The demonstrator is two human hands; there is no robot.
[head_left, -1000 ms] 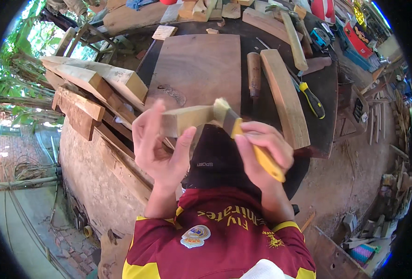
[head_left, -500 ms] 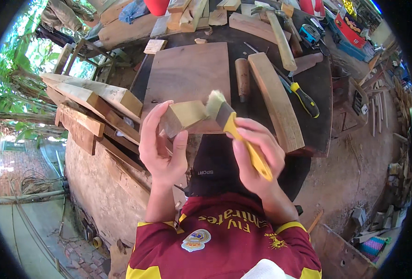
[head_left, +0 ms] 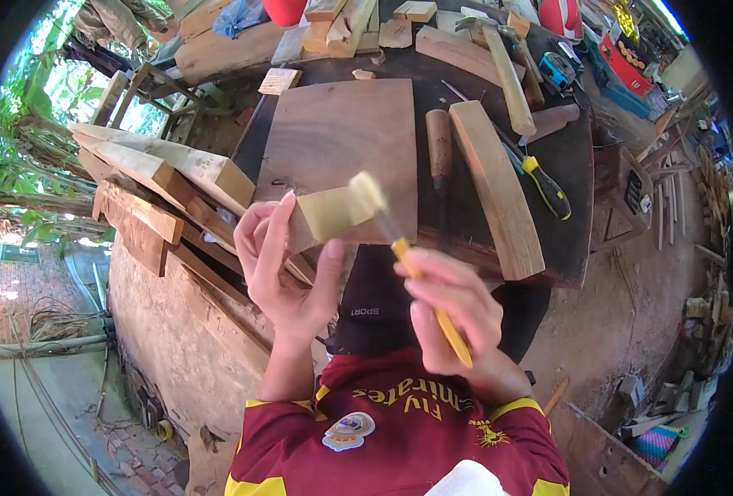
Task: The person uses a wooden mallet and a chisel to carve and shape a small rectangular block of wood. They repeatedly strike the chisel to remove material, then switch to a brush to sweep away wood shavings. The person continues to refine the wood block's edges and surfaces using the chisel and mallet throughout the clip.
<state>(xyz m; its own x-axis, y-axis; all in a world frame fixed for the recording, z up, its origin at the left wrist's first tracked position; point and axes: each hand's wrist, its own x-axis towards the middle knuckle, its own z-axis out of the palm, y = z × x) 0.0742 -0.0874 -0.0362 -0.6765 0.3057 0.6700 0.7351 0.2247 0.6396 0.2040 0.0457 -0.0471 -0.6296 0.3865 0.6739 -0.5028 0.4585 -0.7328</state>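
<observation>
My left hand (head_left: 288, 285) grips a small wooden block (head_left: 330, 217) between thumb and fingers, its pale yellowish face turned up. In my right hand (head_left: 457, 310) is a paintbrush (head_left: 401, 248), held by its yellow handle and seen nearly edge-on. The brush's light bristles, blurred by motion, are at the right end of the block's pale face; whether they touch it I cannot tell. Both hands are above the near edge of a dark table (head_left: 561, 240). Just beyond the block, a flat wooden board (head_left: 346, 132) lies on the table.
Right of the board lie a wooden-handled chisel (head_left: 438, 149), a long wood piece (head_left: 497, 190), a yellow-and-black screwdriver (head_left: 546, 186) and a hammer (head_left: 507, 78). A blue tape measure (head_left: 557, 71) sits farther back. Wood offcuts (head_left: 346, 29) pile at the far edge; thick beams (head_left: 168, 178) lean at the left.
The brush has turned edge-on, and its bristles have moved left and down to the block's end. The block has tilted, showing more of its pale face. The whole view has shifted slightly.
</observation>
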